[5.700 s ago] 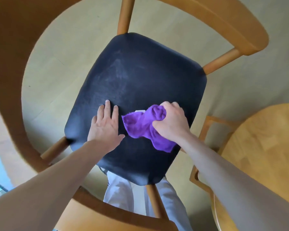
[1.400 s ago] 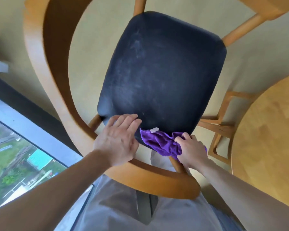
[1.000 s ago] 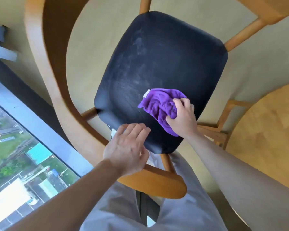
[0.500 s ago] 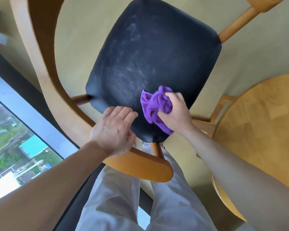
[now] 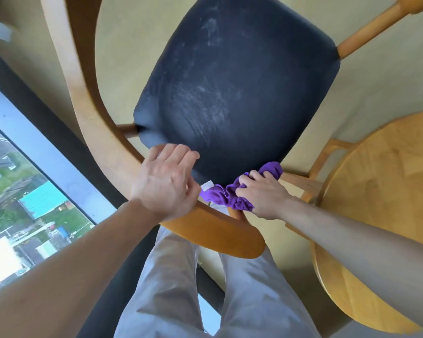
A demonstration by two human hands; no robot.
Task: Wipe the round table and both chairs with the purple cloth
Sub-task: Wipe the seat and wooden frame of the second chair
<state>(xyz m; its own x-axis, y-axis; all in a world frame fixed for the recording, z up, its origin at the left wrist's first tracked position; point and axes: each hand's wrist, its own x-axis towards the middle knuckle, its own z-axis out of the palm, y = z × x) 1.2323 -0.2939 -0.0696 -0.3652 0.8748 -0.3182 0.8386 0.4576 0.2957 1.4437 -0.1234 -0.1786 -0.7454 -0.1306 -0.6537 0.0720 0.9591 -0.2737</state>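
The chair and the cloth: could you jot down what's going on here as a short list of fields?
Chair seat: black, padded, pale smudges across it
Chair frame: curved wood around the seat
Purple cloth: bunched at the seat's near edge
Right hand: grips the cloth
Left hand: on the frame at the seat's near corner, fingers fairly straight
Round table: wooden, at the right
Window: at the left, street far below

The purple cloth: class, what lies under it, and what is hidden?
The purple cloth lies bunched over the near edge of the black chair seat, gripped from above by the right hand. The seat edge under the cloth is covered.
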